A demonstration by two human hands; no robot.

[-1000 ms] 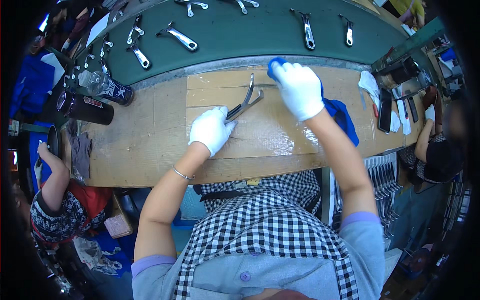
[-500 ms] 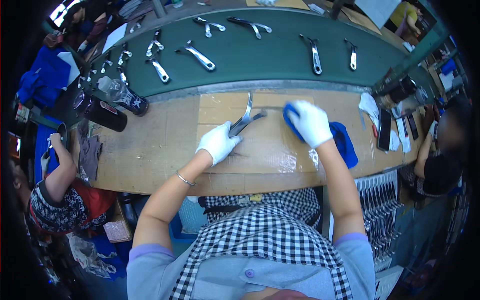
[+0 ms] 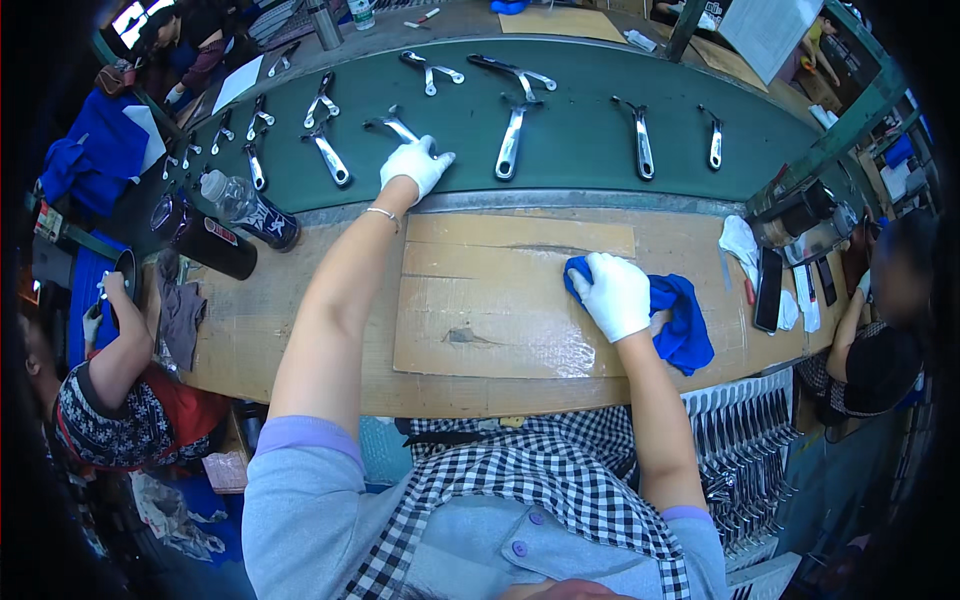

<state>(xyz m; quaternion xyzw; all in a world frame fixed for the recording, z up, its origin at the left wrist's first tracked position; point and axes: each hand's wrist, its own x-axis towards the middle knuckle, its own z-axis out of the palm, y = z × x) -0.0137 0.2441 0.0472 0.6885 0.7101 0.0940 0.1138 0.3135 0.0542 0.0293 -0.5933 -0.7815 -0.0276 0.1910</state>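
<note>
My left hand (image 3: 415, 170), in a white glove, reaches onto the green surface and covers the lower end of a shiny forked metal arm (image 3: 391, 124), resembling a bicycle crank arm. Its thumb and forefinger are apart; the other fingertips are hidden. Another crank-like arm (image 3: 511, 142) lies to the right of that hand, its round-holed end toward me. My gloved right hand (image 3: 616, 298) is closed on a bunched blue cloth (image 3: 682, 318), resting on the right part of a flat cardboard sheet (image 3: 500, 300).
Several similar arms lie along the green surface (image 3: 590, 140). A clear bottle (image 3: 240, 205) and a dark tumbler (image 3: 200, 235) lean at left, near a grey rag (image 3: 180, 320). A phone (image 3: 767, 290) lies at right. Below the bench stands a rack of metal parts (image 3: 750, 450). Other people work on both sides.
The metal arm that my left hand held over the cardboard now lies on the green surface. My left hand has moved forward to another arm. My right hand stays with the blue cloth.
</note>
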